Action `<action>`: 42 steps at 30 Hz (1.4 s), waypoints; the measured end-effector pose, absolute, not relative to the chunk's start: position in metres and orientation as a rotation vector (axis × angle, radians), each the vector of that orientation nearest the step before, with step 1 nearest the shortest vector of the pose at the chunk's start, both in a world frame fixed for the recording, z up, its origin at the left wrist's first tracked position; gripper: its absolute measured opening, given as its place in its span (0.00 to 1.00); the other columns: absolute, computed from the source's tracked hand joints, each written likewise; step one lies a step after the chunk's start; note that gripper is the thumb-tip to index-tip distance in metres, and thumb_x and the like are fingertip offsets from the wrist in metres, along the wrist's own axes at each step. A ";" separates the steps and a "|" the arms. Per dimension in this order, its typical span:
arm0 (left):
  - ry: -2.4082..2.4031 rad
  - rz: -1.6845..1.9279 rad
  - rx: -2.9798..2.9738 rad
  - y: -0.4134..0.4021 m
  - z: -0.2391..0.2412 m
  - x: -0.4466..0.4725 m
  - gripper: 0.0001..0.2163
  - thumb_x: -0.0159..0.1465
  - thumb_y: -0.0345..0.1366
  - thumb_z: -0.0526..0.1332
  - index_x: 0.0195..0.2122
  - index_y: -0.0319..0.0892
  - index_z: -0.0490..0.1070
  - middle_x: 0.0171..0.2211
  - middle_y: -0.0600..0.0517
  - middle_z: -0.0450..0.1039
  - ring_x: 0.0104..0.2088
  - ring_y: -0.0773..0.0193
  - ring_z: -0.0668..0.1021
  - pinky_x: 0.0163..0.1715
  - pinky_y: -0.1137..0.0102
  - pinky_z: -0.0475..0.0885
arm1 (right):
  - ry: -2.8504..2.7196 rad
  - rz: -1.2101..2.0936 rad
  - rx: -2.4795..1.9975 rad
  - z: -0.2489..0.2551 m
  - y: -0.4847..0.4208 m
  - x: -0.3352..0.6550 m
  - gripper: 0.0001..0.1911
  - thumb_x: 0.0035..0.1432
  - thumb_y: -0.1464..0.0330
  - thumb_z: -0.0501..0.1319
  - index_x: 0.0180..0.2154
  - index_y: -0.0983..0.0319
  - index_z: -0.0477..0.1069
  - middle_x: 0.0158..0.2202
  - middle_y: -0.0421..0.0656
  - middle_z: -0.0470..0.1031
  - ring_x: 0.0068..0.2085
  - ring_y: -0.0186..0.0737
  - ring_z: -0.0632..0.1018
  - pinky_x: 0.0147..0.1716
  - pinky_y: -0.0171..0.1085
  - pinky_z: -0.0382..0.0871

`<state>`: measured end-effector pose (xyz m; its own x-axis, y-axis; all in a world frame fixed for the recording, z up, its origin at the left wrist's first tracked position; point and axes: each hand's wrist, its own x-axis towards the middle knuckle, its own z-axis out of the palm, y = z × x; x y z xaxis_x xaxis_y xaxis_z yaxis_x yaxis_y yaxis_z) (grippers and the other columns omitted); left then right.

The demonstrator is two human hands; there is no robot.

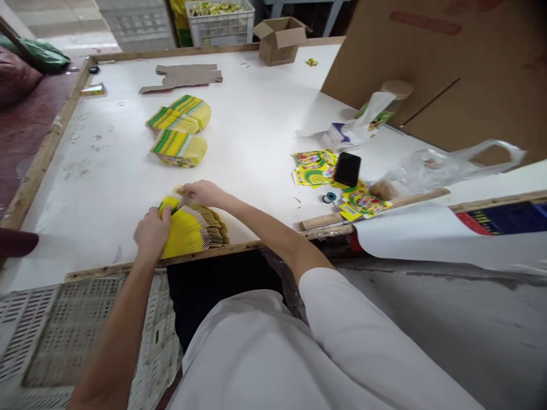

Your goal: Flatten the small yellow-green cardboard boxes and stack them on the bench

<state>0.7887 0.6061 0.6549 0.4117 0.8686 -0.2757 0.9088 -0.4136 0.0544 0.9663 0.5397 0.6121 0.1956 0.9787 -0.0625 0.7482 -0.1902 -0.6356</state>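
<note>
A fanned stack of flat yellow cartons (192, 228) lies at the near edge of the white table (256, 119). My left hand (151, 230) is closed around the stack's left end. My right hand (203, 192) rests over its far side, fingers pinched on the top carton's edge. Two more bundles of yellow-green cartons (179, 130) lie farther out on the table.
A black phone (347, 168) lies on loose printed cards (314, 167) to the right, by a wooden stick (376, 208) and a plastic bag (440, 165). A cardboard sheet (436, 68) leans at right. A small open box (280, 40) and white crate (222, 23) stand at the back.
</note>
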 end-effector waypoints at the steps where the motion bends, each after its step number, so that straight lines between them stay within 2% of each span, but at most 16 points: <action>1: 1.571 -0.301 2.471 0.605 0.655 0.789 0.25 0.71 0.51 0.45 0.55 0.38 0.68 0.53 0.33 0.74 0.54 0.36 0.76 0.50 0.48 0.71 | -1.612 0.607 -2.018 0.609 0.539 0.966 0.21 0.66 0.74 0.55 0.58 0.57 0.72 0.51 0.45 0.77 0.49 0.40 0.76 0.47 0.35 0.65; 8: 1.540 -0.273 2.494 0.605 0.650 0.786 0.24 0.72 0.50 0.44 0.54 0.38 0.68 0.51 0.34 0.75 0.52 0.36 0.77 0.48 0.49 0.72 | -1.673 0.382 -2.024 0.593 0.535 0.967 0.16 0.69 0.69 0.55 0.52 0.57 0.78 0.53 0.47 0.73 0.50 0.42 0.74 0.43 0.36 0.64; 13: 1.533 -0.261 2.480 0.606 0.649 0.785 0.25 0.71 0.51 0.44 0.54 0.39 0.68 0.52 0.35 0.75 0.51 0.35 0.77 0.46 0.49 0.72 | -1.728 0.310 -2.025 0.582 0.537 0.965 0.15 0.70 0.69 0.54 0.48 0.59 0.78 0.53 0.46 0.74 0.42 0.37 0.75 0.38 0.35 0.62; 17: 1.524 -0.255 2.488 0.607 0.648 0.784 0.25 0.71 0.51 0.44 0.54 0.39 0.68 0.51 0.35 0.75 0.51 0.35 0.77 0.46 0.50 0.72 | -1.743 0.268 -2.035 0.584 0.536 0.962 0.14 0.69 0.70 0.53 0.46 0.61 0.77 0.55 0.48 0.72 0.46 0.40 0.74 0.38 0.36 0.61; 19: 1.524 -0.264 2.496 0.607 0.648 0.784 0.25 0.71 0.51 0.43 0.53 0.39 0.68 0.51 0.36 0.75 0.51 0.36 0.77 0.46 0.50 0.72 | -1.756 0.271 -2.035 0.589 0.538 0.961 0.13 0.68 0.70 0.54 0.45 0.63 0.76 0.51 0.50 0.74 0.46 0.41 0.74 0.39 0.36 0.60; 23: 1.482 -0.295 2.541 0.607 0.648 0.783 0.24 0.72 0.51 0.42 0.53 0.40 0.68 0.52 0.37 0.75 0.51 0.37 0.77 0.46 0.52 0.71 | -1.791 0.324 -2.025 0.596 0.548 0.963 0.12 0.65 0.71 0.55 0.47 0.65 0.74 0.43 0.49 0.77 0.40 0.41 0.74 0.38 0.36 0.60; 26: 1.460 -0.318 2.567 0.606 0.649 0.782 0.23 0.72 0.50 0.43 0.54 0.41 0.67 0.53 0.37 0.75 0.52 0.38 0.77 0.46 0.54 0.71 | -1.799 0.368 -2.020 0.599 0.557 0.966 0.13 0.63 0.71 0.56 0.46 0.65 0.75 0.43 0.49 0.78 0.41 0.41 0.75 0.39 0.36 0.60; 31: 1.454 -0.331 2.569 0.605 0.652 0.782 0.21 0.72 0.48 0.43 0.55 0.43 0.67 0.51 0.38 0.76 0.51 0.40 0.78 0.44 0.56 0.70 | -1.661 0.486 -2.138 0.607 0.567 0.959 0.13 0.60 0.70 0.58 0.39 0.68 0.80 0.39 0.54 0.80 0.42 0.46 0.78 0.41 0.37 0.64; 34: 1.461 -0.344 2.554 0.605 0.654 0.781 0.21 0.72 0.48 0.43 0.55 0.44 0.67 0.50 0.38 0.77 0.50 0.41 0.78 0.43 0.58 0.70 | -1.498 0.583 -2.225 0.615 0.572 0.941 0.16 0.62 0.69 0.57 0.40 0.71 0.81 0.39 0.57 0.81 0.42 0.48 0.79 0.40 0.38 0.67; 39: 1.472 -0.346 2.538 0.609 0.653 0.779 0.21 0.72 0.48 0.42 0.55 0.44 0.66 0.51 0.39 0.77 0.50 0.43 0.79 0.42 0.59 0.70 | -1.393 0.815 -2.169 0.623 0.574 0.915 0.14 0.64 0.66 0.58 0.42 0.66 0.81 0.36 0.46 0.82 0.37 0.38 0.80 0.37 0.34 0.72; 42: 1.468 -0.337 2.535 0.610 0.652 0.779 0.21 0.72 0.48 0.42 0.55 0.45 0.66 0.50 0.39 0.78 0.49 0.43 0.79 0.42 0.59 0.70 | -1.383 0.848 -2.148 0.622 0.572 0.919 0.14 0.63 0.64 0.61 0.42 0.66 0.80 0.37 0.46 0.82 0.38 0.38 0.80 0.39 0.36 0.73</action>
